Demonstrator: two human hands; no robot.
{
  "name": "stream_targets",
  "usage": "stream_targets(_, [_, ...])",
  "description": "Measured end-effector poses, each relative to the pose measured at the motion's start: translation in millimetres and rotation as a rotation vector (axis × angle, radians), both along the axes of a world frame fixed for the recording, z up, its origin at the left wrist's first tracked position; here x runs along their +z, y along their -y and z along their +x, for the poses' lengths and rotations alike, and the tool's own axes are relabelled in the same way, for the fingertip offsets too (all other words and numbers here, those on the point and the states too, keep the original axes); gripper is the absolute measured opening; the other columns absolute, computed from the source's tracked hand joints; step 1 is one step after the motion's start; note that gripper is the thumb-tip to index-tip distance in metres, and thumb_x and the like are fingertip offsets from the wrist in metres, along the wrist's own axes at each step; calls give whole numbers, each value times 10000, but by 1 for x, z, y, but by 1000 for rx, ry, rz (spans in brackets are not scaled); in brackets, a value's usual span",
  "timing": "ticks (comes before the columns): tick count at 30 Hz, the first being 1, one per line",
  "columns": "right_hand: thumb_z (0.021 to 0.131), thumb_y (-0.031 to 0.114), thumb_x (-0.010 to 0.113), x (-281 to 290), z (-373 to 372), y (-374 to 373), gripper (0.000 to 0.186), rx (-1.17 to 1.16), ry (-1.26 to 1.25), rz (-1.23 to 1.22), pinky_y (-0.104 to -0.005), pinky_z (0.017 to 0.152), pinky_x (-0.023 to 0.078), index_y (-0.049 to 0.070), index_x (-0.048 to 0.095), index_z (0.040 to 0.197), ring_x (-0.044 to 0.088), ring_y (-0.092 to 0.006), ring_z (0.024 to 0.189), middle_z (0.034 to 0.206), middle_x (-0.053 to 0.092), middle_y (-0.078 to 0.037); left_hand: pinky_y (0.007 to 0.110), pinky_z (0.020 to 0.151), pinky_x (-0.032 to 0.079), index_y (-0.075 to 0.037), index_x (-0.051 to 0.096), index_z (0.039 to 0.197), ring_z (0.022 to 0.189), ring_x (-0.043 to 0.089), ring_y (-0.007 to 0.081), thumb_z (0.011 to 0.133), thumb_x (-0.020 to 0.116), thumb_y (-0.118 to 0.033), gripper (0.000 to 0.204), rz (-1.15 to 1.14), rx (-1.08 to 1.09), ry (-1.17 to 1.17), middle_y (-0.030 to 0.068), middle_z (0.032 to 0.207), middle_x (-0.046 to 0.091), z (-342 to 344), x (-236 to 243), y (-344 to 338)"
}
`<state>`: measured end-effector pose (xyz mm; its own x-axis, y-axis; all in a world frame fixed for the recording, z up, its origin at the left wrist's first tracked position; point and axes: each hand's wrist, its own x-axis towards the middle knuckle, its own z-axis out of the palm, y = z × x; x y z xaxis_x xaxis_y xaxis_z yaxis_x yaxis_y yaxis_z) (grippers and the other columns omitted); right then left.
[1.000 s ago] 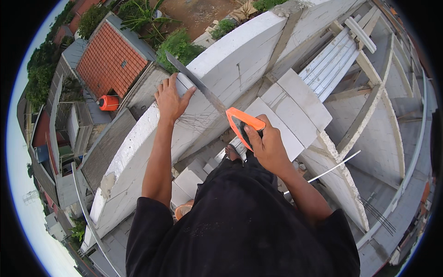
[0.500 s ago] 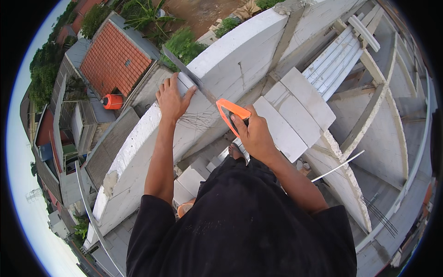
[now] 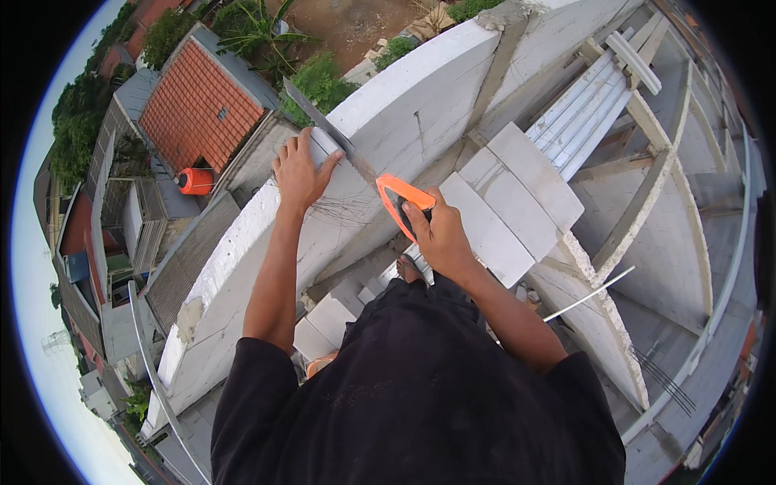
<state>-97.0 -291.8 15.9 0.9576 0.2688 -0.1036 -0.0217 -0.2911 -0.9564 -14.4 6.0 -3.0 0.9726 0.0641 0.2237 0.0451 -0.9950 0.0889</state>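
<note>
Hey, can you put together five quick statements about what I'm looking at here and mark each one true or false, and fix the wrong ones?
1. The right hand grips the handle of a saw. True.
2. The left hand touches nothing. False: the left hand rests on a small grey block beside the saw's blade.
3. An orange tank shows beyond the wall, toward the picture's left. True.
4. The tiled roof is blue. False: it is orange-red.
5. The person's shirt is black. True.
</note>
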Motion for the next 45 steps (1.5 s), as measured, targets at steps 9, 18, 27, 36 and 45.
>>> stream_targets(9, [1106, 322, 613, 9, -63, 46, 388, -16, -67, 91, -427, 585, 489, -61, 576, 1152, 664, -301, 574, 617, 609, -158, 547, 1096, 409, -70, 528, 1525, 1310, 557, 409, 958, 704, -629, 816, -45, 48, -110, 204, 1383, 615, -2, 6, 4])
stream_targets(18, [1108, 332, 604, 5, -47, 42, 399, -2, -39, 69, -407, 603, 502, -59, 578, 1183, 643, -267, 572, 617, 614, -136, 560, 1026, 433, -62, 549, 1508, 1219, 590, 405, 929, 723, -659, 850, 7, -7, 46, 201, 1318, 644, -3, -8, -7])
stream_targets(27, [1100, 331, 625, -14, -6, 5, 401, 2, -41, 51, -404, 582, 469, -45, 563, 1227, 605, -274, 557, 630, 600, -155, 567, 1020, 434, -70, 552, 1505, 1226, 585, 408, 937, 719, -648, 827, -27, -3, 11, 194, 1324, 640, 2, -5, 1])
stream_targets(36, [1088, 328, 639, -20, -68, 40, 445, -45, 122, 72, -478, 604, 468, -79, 559, 1250, 602, -377, 577, 633, 593, -188, 584, 1055, 424, -67, 560, 1496, 1271, 577, 431, 928, 726, -657, 836, -21, -31, 32, 201, 1356, 632, 0, -12, -7])
stream_targets(45, [1106, 330, 609, 16, -49, 37, 412, -13, -77, 54, -443, 644, 485, -66, 562, 1210, 670, -332, 656, 672, 627, -191, 576, 1064, 413, -73, 566, 1494, 1265, 575, 416, 907, 756, -645, 841, -62, -1, 11, 195, 1363, 640, 2, -8, -11])
